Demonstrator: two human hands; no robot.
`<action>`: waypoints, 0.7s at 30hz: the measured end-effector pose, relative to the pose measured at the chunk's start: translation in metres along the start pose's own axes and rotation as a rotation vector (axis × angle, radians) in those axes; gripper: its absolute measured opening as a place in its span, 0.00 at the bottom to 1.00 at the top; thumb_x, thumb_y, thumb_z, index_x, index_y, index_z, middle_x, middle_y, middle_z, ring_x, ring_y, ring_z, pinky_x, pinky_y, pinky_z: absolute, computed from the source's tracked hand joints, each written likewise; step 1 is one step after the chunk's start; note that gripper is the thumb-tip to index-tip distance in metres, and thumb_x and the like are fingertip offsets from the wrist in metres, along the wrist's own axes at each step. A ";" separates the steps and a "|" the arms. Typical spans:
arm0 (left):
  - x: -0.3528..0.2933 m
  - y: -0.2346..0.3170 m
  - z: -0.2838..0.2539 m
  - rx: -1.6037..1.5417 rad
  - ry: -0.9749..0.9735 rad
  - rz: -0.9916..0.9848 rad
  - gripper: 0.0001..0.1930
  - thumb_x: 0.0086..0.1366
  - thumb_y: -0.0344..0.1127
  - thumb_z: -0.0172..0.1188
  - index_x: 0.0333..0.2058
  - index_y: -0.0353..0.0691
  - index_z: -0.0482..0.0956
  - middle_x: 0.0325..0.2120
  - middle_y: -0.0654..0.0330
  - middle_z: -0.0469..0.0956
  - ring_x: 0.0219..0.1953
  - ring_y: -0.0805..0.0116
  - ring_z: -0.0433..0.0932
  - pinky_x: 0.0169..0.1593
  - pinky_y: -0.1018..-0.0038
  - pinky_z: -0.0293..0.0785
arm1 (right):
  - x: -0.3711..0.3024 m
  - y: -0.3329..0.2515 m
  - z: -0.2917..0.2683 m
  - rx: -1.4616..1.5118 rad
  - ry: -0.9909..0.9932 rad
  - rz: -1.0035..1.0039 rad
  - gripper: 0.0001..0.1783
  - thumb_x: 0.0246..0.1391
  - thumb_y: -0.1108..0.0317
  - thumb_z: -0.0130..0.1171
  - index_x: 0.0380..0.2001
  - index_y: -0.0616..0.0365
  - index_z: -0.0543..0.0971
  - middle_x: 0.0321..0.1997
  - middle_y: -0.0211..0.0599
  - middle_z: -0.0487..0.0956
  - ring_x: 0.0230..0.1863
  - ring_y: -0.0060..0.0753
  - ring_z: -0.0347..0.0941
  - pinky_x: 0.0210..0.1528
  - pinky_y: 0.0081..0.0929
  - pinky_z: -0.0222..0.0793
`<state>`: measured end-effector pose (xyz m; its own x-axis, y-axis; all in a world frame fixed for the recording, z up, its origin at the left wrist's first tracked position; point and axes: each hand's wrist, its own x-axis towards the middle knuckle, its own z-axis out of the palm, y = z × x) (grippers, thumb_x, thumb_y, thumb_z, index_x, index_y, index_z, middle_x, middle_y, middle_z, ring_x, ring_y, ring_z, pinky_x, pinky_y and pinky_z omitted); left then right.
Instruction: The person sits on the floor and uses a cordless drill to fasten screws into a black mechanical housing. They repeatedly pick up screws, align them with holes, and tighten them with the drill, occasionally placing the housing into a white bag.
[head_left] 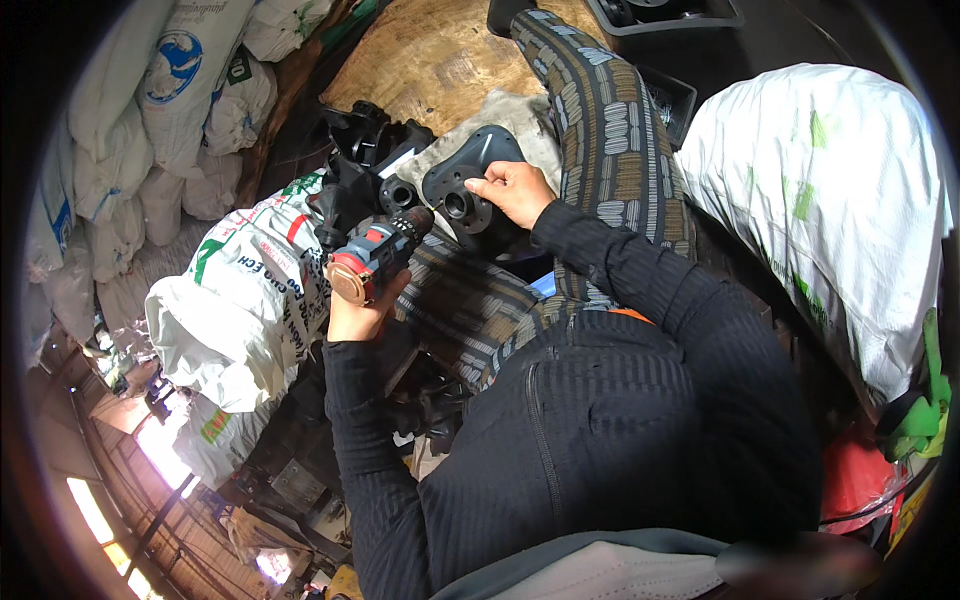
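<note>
My left hand [362, 312] is wrapped round the grip of a red and dark grey cordless drill [375, 252]. Its chuck [412, 220] points to the right, a short way from a black plastic part [478, 155]. That part has a broad, rounded plate and a round flange [459, 207] with a hole in its middle. My right hand [517, 192] grips the flange's right edge, thumb and fingers closed on it. The part sits between my legs, against a pale cloth [535, 125]. Just left of it shows another black ring-ended part [397, 192]. Whether the hand holds a screw is too small to tell.
Several black parts [362, 135] are heaped beyond the drill. A printed white sack [235, 300] stands at my left, a large white sack [815, 200] at my right. A wooden slab [430, 60] and a dark bin [680, 22] lie ahead. More sacks [110, 160] are stacked far left.
</note>
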<state>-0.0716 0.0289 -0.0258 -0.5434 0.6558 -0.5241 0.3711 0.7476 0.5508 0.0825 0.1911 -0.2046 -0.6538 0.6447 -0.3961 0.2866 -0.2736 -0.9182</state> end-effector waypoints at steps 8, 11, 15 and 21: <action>0.014 0.006 -0.007 0.285 0.013 0.228 0.23 0.51 0.34 0.72 0.46 0.36 0.76 0.38 0.57 0.80 0.40 0.64 0.79 0.45 0.68 0.75 | 0.004 0.026 -0.001 -0.099 0.054 -0.021 0.24 0.51 0.49 0.65 0.24 0.63 0.79 0.14 0.29 0.70 0.19 0.20 0.64 0.24 0.27 0.61; 0.022 0.021 -0.009 0.402 -0.041 0.198 0.23 0.50 0.34 0.71 0.46 0.37 0.77 0.40 0.55 0.80 0.44 0.59 0.79 0.50 0.68 0.72 | 0.003 0.028 -0.002 -0.118 0.052 -0.004 0.24 0.51 0.49 0.65 0.25 0.64 0.80 0.14 0.30 0.70 0.18 0.20 0.63 0.23 0.27 0.60; 0.033 0.029 -0.015 0.495 -0.114 0.256 0.22 0.50 0.32 0.70 0.45 0.38 0.78 0.40 0.53 0.80 0.43 0.55 0.79 0.49 0.66 0.73 | 0.003 0.029 -0.006 -0.127 -0.019 0.081 0.24 0.51 0.49 0.65 0.24 0.64 0.79 0.15 0.35 0.73 0.18 0.26 0.66 0.24 0.30 0.62; 0.040 0.011 -0.014 0.488 -0.138 0.230 0.22 0.46 0.36 0.71 0.42 0.38 0.78 0.37 0.51 0.81 0.40 0.51 0.80 0.45 0.65 0.77 | 0.002 0.023 -0.007 -0.151 -0.030 0.074 0.24 0.52 0.52 0.64 0.19 0.64 0.74 0.13 0.35 0.67 0.15 0.25 0.59 0.21 0.31 0.57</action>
<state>-0.0998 0.0615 -0.0314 -0.3156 0.7906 -0.5247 0.7919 0.5241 0.3135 0.0926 0.1911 -0.2269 -0.6470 0.6044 -0.4649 0.4354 -0.2077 -0.8760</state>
